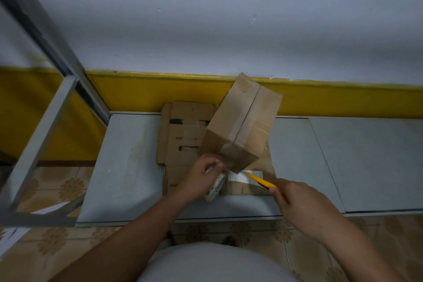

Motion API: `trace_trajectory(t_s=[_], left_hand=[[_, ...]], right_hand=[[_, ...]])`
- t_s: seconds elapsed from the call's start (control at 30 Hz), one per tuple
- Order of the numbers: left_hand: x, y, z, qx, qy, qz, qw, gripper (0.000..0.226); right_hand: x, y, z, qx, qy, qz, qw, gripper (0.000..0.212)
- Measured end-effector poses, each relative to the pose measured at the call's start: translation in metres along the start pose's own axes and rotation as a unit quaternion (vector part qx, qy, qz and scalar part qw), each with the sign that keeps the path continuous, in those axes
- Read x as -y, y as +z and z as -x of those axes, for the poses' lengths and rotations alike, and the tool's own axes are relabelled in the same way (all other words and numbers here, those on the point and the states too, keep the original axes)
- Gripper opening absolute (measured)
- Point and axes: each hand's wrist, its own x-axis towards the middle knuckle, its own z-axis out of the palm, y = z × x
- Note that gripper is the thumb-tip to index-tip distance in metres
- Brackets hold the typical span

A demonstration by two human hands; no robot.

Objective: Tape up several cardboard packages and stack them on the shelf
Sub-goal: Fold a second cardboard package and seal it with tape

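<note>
A brown cardboard box (242,121) stands tilted on the grey table (128,167), with clear tape running along its top seam and down its near end. My left hand (201,177) grips a roll of tape (216,188) just below the box's near corner, a strip stretching from roll to box. My right hand (302,206) holds a yellow utility knife (262,182), whose tip points at the tape strip near the box's lower corner.
Flattened cardboard boxes (183,135) lie on the table under and left of the box. A grey metal shelf frame (45,103) stands at the left. A second grey table (370,162) adjoins on the right. A yellow-and-white wall is behind; tiled floor lies below.
</note>
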Motion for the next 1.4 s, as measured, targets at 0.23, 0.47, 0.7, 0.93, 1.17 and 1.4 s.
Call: trace_trajectory(t_s=[0.23,0.47,0.7,0.93,1.17,1.4], left_hand=[[-0.004,-0.01,0.003,0.003,-0.036,-0.013,0.999,0.021],[-0.005,-0.034,0.007,-0.006,-0.035,-0.062,0.997,0.016],[-0.017,-0.07,-0.007,-0.061,0.006,-0.137,0.989,0.021],[-0.003,-0.095,-0.029,-0.08,0.034,-0.379,0.921,0.033],[0.02,-0.102,-0.05,0.021,0.03,-0.549,0.835,0.035],[0.03,-0.109,-0.044,0.059,0.087,-0.576,0.811,0.033]], right_hand=[[-0.081,0.057,-0.031,-0.005,0.056,-0.092,0.994,0.008],[-0.127,0.116,-0.08,-0.139,0.17,-0.276,0.936,0.009],[-0.088,0.13,-0.133,-0.167,0.206,-0.366,0.892,0.017],[-0.079,0.136,-0.147,-0.214,0.215,-0.332,0.893,0.008],[-0.08,0.134,-0.145,-0.208,0.231,-0.326,0.893,0.034],[-0.077,0.116,-0.143,-0.235,0.192,-0.385,0.872,0.035]])
